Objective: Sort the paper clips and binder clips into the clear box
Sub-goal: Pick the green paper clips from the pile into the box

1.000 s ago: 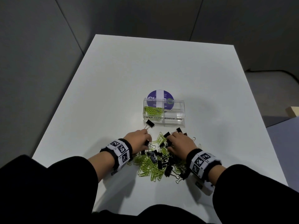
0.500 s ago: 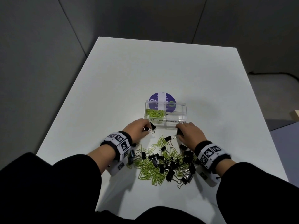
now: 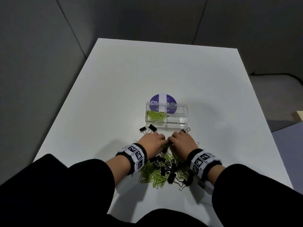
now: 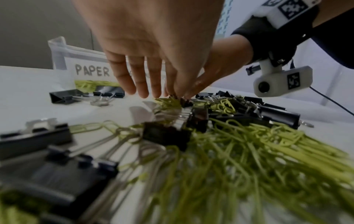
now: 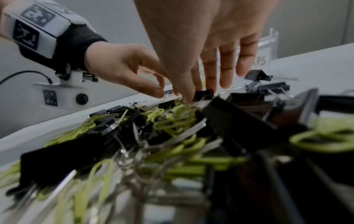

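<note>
Both hands (image 3: 165, 141) fingertips-down in clip pile (image 3: 164, 171) | grasp unclear | clear box (image 3: 177, 119) beyond

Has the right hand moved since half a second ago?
Yes. The right hand drew back from the clear box toward the pile and left hand.

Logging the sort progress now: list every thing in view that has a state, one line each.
Clear box: open-topped, upright on the table.
Left compartment: labelled paper clips, partly filled with green ones.
Right compartment: labelled binder clips, looks empty.
Pile: green and black clips mixed, unsorted.
Two binder clips: lying apart, left of the box front.
Left hand: fingertips in the pile.
Right hand: fingertips in the pile.
</note>
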